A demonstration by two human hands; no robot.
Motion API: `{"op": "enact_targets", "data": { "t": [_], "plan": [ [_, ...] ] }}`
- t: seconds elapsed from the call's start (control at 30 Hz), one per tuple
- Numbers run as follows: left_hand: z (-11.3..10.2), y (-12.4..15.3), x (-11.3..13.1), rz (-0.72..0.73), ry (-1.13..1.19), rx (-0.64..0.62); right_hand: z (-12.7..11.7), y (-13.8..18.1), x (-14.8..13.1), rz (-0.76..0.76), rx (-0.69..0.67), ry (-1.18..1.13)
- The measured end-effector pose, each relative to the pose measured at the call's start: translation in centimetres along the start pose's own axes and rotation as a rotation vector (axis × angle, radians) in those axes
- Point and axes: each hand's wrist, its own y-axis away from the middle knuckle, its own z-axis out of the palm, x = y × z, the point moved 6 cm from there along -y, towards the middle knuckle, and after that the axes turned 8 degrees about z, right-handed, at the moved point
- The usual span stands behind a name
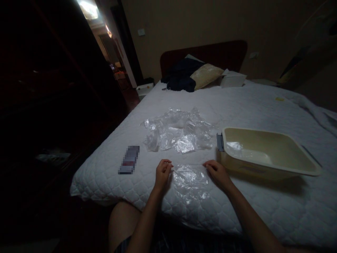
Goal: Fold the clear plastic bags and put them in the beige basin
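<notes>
A clear plastic bag lies spread out on the white quilted bed in front of me. My left hand pinches its far left corner. At the far right corner, the fingers of my right hand are closed on the same bag. Beyond it sits a loose heap of crumpled clear plastic bags. To the right of my right hand stands a cream plastic storage bin with grey side latches, and some clear plastic shows inside it.
A blurred-out flat object, perhaps a phone, lies left of my left hand. Dark cloth, a yellowish pillow and a white box are by the headboard. The bed's left edge drops to a dark floor.
</notes>
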Motion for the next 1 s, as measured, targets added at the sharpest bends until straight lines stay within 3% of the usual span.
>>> {"op": "enact_targets", "data": {
  "t": [0.13, 0.27, 0.33, 0.4, 0.5, 0.6, 0.73, 1.0],
  "plan": [
    [-0.2, 0.0, 1.5, 0.014, 0.157, 0.103, -1.0, 0.5, -1.0, 0.026, 0.089, -0.066],
    [1.4, 0.0, 3.3, -0.089, 0.344, 0.000, -2.5, 1.4, -3.2, 0.190, 0.244, -0.245],
    [2.6, 0.1, 3.3, -0.190, 0.398, -0.066, -1.3, 1.5, -4.6, 0.312, 0.153, -0.459],
    [3.5, 0.2, 2.6, -0.286, 0.424, -0.089, 1.4, 1.3, -5.9, 0.399, -0.026, -0.687],
    [4.2, 0.3, 0.4, -0.425, 0.469, -0.087, 5.5, 1.3, -5.9, 0.584, -0.204, -0.814],
    [4.3, 0.5, -2.0, -0.630, 0.473, -0.074, 6.8, 1.1, -4.0, 0.695, -0.172, -0.793],
    [4.0, 0.4, -3.0, -0.725, 0.482, -0.054, 4.9, 1.0, -1.6, 0.768, -0.085, -0.820],
    [2.1, 0.1, -1.7, -0.699, 0.684, -0.025, 0.5, 0.8, 0.1, 0.720, -0.015, -0.818]
  ]
}}
